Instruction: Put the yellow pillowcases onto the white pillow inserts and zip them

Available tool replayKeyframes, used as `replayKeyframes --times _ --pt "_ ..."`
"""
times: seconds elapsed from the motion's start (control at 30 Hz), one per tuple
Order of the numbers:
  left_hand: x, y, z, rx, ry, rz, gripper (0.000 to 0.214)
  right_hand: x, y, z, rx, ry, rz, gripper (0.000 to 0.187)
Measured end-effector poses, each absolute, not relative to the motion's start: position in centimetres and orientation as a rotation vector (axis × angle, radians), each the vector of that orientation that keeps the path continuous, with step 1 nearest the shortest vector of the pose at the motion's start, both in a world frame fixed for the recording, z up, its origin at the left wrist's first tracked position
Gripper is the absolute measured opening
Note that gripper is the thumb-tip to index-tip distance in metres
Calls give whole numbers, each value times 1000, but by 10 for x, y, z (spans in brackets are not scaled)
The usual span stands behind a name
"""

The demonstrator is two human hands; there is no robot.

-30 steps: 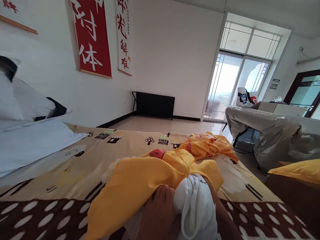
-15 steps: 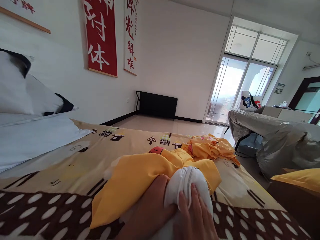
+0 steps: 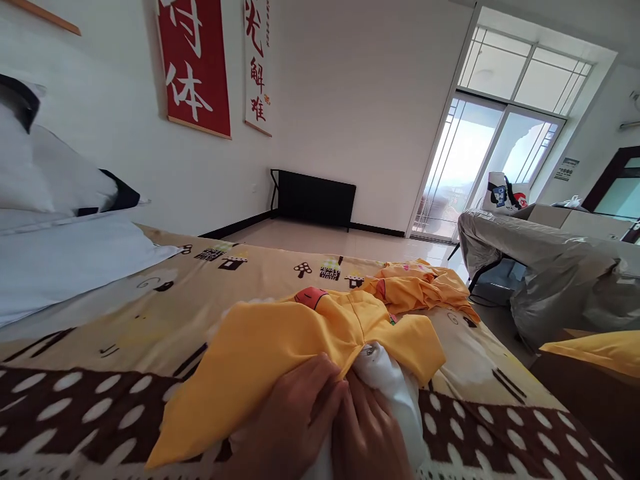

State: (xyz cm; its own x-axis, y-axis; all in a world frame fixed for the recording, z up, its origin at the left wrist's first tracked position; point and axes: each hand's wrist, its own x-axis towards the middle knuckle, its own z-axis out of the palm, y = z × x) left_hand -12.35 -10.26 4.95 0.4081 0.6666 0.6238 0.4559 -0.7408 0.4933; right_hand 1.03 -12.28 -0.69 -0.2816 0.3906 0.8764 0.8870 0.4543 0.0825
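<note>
A yellow pillowcase (image 3: 255, 347) with a red printed patch lies bunched over a white pillow (image 3: 395, 387); part of the white pillow bulges out on the near right side. My left hand (image 3: 295, 413) is closed, its fingers pinching the near edge of the yellow cloth. Right beside it, my right hand (image 3: 370, 423) has its fingers curled together at the same edge, against the white pillow. The two hands touch, and their fingertips are partly tucked into the cloth.
Beneath lies a patterned blanket (image 3: 190, 293) with a brown dotted band. Crumpled orange-yellow cloth (image 3: 420, 287) sits just beyond. White pillows (image 3: 65, 267) are stacked at left, a brown box (image 3: 575, 393) with yellow cloth (image 3: 600, 350) at right. Plastic-covered furniture (image 3: 535, 260) stands farther back.
My right hand has moved left off the pillow's zipped top to the pillowcase edge beside my left hand. The yellow cloth now covers more of the white pillow. The view has tilted slightly down.
</note>
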Motion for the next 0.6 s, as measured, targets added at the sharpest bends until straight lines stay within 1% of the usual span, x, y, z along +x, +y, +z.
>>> replayKeyframes --times 0.1,0.23,0.33,0.5,0.6 --pt "-115 -114 46 2655 859 1335 17 23 -118 2 -1073 -1873 -641 35" --pt "-104 -122 41 2863 810 1307 17 40 -102 -3 -1139 -1823 -524 26" --pt "-97 -117 37 2921 816 1238 11 59 -86 -9 -1208 -1769 -497 24" --pt "-103 -88 41 2901 955 1088 41 97 -65 -1 -1370 -1544 -253 25" --pt "-120 -74 47 2911 1070 903 63 112 -62 10 -1432 -1407 -81 24"
